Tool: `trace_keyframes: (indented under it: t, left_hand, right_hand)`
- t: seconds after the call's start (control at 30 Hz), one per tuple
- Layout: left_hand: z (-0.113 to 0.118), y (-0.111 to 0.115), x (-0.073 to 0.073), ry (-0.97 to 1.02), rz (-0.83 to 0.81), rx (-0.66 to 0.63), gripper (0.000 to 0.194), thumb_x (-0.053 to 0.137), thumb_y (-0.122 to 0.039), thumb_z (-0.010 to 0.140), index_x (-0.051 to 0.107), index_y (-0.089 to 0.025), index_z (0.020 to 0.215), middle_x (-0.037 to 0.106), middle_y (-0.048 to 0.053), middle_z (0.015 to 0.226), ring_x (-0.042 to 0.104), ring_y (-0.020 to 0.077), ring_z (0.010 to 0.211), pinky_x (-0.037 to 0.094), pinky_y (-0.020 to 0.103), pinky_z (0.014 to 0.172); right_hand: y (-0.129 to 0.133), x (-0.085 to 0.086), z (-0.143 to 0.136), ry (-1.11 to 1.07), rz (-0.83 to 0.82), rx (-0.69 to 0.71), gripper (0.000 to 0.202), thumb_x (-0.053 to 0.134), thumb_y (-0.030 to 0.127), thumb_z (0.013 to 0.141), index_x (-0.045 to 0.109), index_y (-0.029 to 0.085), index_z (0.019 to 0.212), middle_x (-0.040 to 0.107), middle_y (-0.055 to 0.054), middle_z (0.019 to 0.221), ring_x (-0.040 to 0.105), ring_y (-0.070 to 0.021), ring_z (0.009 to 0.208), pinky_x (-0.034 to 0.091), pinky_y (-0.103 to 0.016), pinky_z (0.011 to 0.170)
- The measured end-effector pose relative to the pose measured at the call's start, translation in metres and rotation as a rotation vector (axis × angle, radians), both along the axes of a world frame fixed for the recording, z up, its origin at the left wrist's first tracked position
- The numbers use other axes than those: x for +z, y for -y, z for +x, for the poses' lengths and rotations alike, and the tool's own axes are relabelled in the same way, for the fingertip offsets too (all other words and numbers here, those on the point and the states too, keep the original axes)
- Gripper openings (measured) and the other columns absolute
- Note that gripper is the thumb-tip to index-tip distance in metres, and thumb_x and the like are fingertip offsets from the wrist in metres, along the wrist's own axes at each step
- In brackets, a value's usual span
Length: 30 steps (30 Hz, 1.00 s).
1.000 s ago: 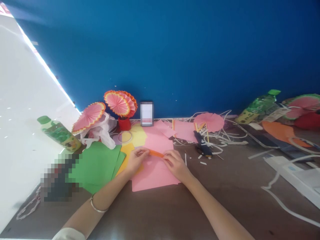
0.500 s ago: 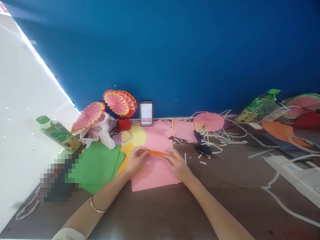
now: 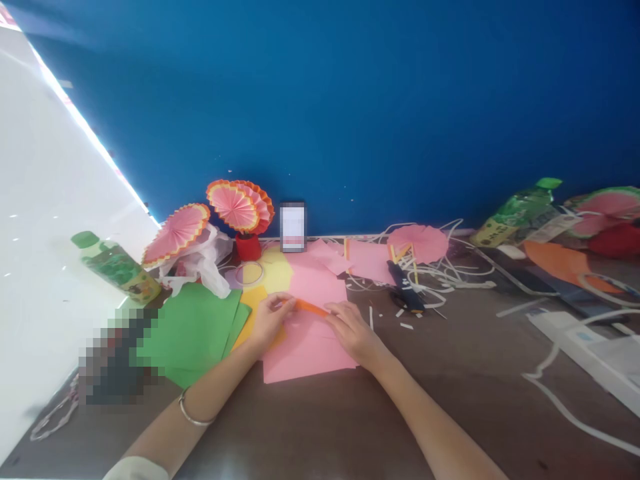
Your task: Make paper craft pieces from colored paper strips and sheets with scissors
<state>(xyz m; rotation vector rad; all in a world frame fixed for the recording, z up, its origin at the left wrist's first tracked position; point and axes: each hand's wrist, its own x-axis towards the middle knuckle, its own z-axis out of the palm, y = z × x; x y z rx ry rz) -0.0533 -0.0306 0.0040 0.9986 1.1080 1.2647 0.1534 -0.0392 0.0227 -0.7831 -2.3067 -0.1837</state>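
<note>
Between my two hands a narrow orange paper strip (image 3: 311, 307) is held by its ends, just over pink paper sheets (image 3: 305, 357). My left hand (image 3: 271, 319) pinches the strip's left end, fingers closed. At the other end, my right hand (image 3: 353, 330) has its thumb and fingers closed on the strip. Yellow paper (image 3: 275, 270) and orange-yellow paper (image 3: 249, 320) lie partly under the pink sheets and my left hand. Green paper sheets (image 3: 193, 333) are to the left of my left hand.
Pleated paper flowers (image 3: 234, 205) stand in a red pot (image 3: 248, 248) beside a phone (image 3: 293, 227). Left are a tilted green bottle (image 3: 117, 267) and a white plastic bag (image 3: 203, 260). Right are a glue gun (image 3: 406, 287), tangled white cables (image 3: 450, 275), paper scraps (image 3: 407, 326) and a power strip (image 3: 590, 353).
My right hand's fingers have come down slightly on the strip's right end, and the strip tilts a little more. My left hand is almost where it was.
</note>
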Motion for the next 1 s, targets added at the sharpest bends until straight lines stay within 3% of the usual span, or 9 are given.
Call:
trace_keyframes:
  t: [0.23, 0.4, 0.53, 0.83, 1.0]
  left_hand:
    - [0.0, 0.0, 0.001, 0.006, -0.024, 0.015, 0.028, 0.068, -0.033, 0.065, 0.058, -0.015, 0.083, 0.059, -0.001, 0.066, 0.053, 0.0074, 0.055, 0.04, 0.019, 0.051]
    - [-0.002, 0.0, 0.001, -0.037, 0.019, 0.004, 0.027, 0.07, -0.03, 0.062, 0.061, -0.016, 0.084, 0.064, 0.001, 0.077, 0.056, 0.0103, 0.061, 0.044, 0.021, 0.054]
    - [-0.004, 0.001, 0.0, -0.156, 0.096, -0.026, 0.017, 0.067, -0.032, 0.065, 0.067, -0.016, 0.072, 0.068, 0.007, 0.088, 0.061, 0.018, 0.081, 0.047, 0.03, 0.074]
    - [-0.003, -0.001, -0.001, -0.222, 0.094, -0.032, 0.022, 0.066, -0.03, 0.067, 0.069, -0.017, 0.085, 0.067, 0.009, 0.096, 0.061, 0.0207, 0.09, 0.047, 0.035, 0.084]
    - [-0.001, 0.003, 0.003, -0.271, 0.198, -0.03, 0.017, 0.063, -0.026, 0.07, 0.068, -0.017, 0.083, 0.066, 0.009, 0.099, 0.06, 0.0191, 0.093, 0.047, 0.034, 0.085]
  right_hand:
    - [0.003, 0.001, -0.003, -0.082, -0.068, 0.042, 0.018, 0.045, 0.01, 0.084, 0.059, 0.018, 0.089, 0.057, -0.011, 0.1, 0.053, -0.0202, 0.09, 0.046, -0.04, 0.082]
    - [-0.001, -0.002, -0.006, -0.47, -0.336, -0.061, 0.008, 0.052, 0.021, 0.081, 0.059, 0.021, 0.077, 0.058, -0.007, 0.092, 0.057, -0.0183, 0.088, 0.048, -0.036, 0.08]
    - [-0.006, -0.001, -0.006, -0.691, -0.53, -0.127, 0.009, 0.056, 0.026, 0.079, 0.06, 0.021, 0.072, 0.061, -0.004, 0.085, 0.058, -0.0178, 0.085, 0.047, -0.034, 0.081]
    - [-0.015, -0.004, -0.004, -0.942, -0.85, -0.112, 0.016, 0.07, 0.032, 0.064, 0.063, 0.018, 0.071, 0.062, -0.005, 0.087, 0.058, -0.0193, 0.087, 0.05, -0.034, 0.08]
    - [-0.013, -0.001, -0.006, -1.059, -1.048, -0.111, 0.026, 0.072, 0.036, 0.061, 0.062, 0.017, 0.075, 0.061, -0.004, 0.086, 0.061, -0.0187, 0.08, 0.054, -0.036, 0.075]
